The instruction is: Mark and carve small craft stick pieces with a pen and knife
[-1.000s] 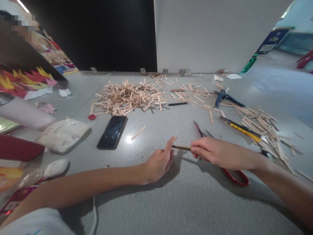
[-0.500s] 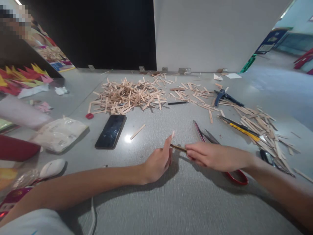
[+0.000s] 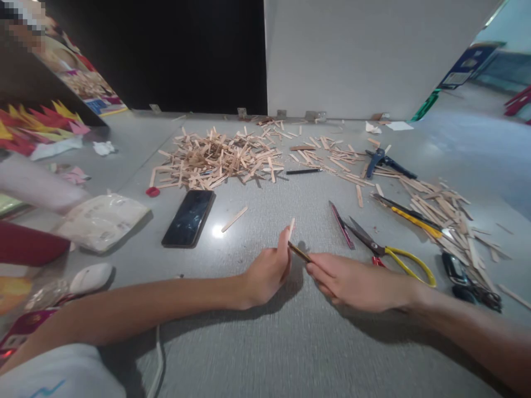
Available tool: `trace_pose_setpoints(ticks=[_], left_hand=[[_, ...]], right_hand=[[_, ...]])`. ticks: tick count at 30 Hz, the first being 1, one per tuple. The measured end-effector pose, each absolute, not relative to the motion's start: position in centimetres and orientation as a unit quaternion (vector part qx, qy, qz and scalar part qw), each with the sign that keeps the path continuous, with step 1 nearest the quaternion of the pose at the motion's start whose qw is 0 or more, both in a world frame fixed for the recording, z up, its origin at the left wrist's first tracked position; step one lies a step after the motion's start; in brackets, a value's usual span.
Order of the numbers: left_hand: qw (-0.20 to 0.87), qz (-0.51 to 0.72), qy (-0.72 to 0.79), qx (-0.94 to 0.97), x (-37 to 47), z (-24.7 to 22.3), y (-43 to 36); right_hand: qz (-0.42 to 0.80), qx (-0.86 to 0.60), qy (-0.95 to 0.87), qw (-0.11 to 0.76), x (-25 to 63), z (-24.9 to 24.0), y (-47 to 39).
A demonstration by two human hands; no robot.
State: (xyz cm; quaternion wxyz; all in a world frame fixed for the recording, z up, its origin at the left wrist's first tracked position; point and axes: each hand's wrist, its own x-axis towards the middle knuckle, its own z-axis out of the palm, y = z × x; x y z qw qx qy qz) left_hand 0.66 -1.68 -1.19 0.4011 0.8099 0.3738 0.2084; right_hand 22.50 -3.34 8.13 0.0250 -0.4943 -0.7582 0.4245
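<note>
My left hand [image 3: 265, 276] is closed near the middle of the table [image 3: 257, 354], its fingers curled in and pressed together, pinching a short, pale wooden stick [image 3: 292, 226] whose free end points up and away from me. How my fingertips meet around its lower end is hidden. My right hand [image 3: 348, 281] is closed too, palm down, with the thumb and fingers pinching a thin, dark and golden rod-shaped tool [image 3: 299, 252]. The tool slants from my right fingertips to my left ones, its far end right at the base of the stick; whether it touches the wood or only my skin, I can't tell. Beyond my right hand lie a slim, dark red pen-like tool [image 3: 342, 226] and a pair of scissors with a yellow handle loop [image 3: 409, 260], blades apart. A single flat wooden stick [image 3: 234, 219] lies beyond my left hand, between it and a black smartphone [image 3: 188, 218]. Farther off is a heaped pile of small, light wooden sticks [image 3: 222, 157].
</note>
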Motion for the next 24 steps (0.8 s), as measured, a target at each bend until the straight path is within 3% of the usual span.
trace_pose_setpoints(ticks=[6, 10, 15, 20, 24], left_hand=[[0.388, 0.221, 0.399, 0.801, 0.6, -1.0, -1.6], [0.353, 0.234, 0.382, 0.821, 0.7, -1.6, -1.6], [0.301, 0.256, 0.384, 0.834, 0.7, -2.2, -1.7], [0.415, 0.312, 0.361, 0.775, 0.7, -1.3, -1.7], [0.497, 0.365, 0.373, 0.693, 0.9, -0.2, -1.6]], right_hand=[[0.514, -0.516, -0.685, 0.02, 20.5, 8.6, -4.2], [0.596, -0.509, -0.619, -0.051, 21.7, 10.3, -2.2], [0.453, -0.505, -0.733, -0.038, 23.3, 11.3, -0.6], [0.337, -0.51, -0.792, 0.01, 24.0, 11.2, -1.3], [0.359, -0.555, -0.747, 0.078, 24.1, 11.9, -1.4]])
